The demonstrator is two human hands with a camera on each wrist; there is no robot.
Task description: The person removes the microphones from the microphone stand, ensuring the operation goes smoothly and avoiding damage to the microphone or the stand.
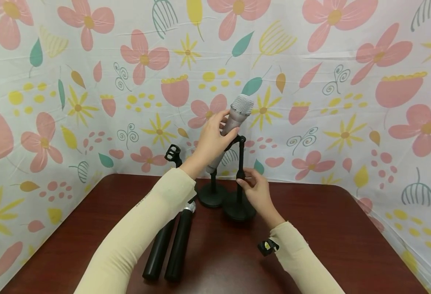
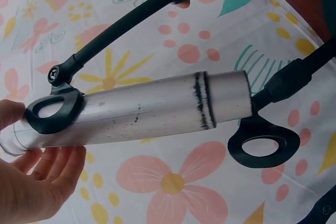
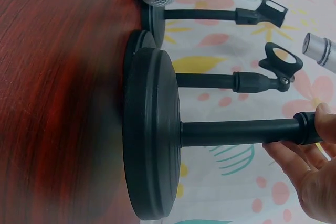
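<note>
A silver microphone point(image 1: 234, 117) with a mesh head tilts up to the right in the head view. My left hand point(image 1: 213, 136) holds it round the upper body, thumb on one side and fingers on the other. In the left wrist view, the black clip point(image 2: 56, 115) of a desk stand lies against the microphone's body close to my fingers. My right hand point(image 1: 256, 191) grips that stand's black pole point(image 3: 236, 132) at the collar, above the round base point(image 3: 151, 135). The microphone's lower end point(image 2: 227, 98) overlaps a neighbouring stand's holder in the left wrist view.
Another round-based stand point(image 1: 212, 196) is close behind, and a third stand's clip point(image 1: 173, 153) rises to the left. Two black microphones point(image 1: 159, 251) lie side by side on the brown table point(image 1: 318, 220). A flowered cloth point(image 1: 307, 139) hangs behind.
</note>
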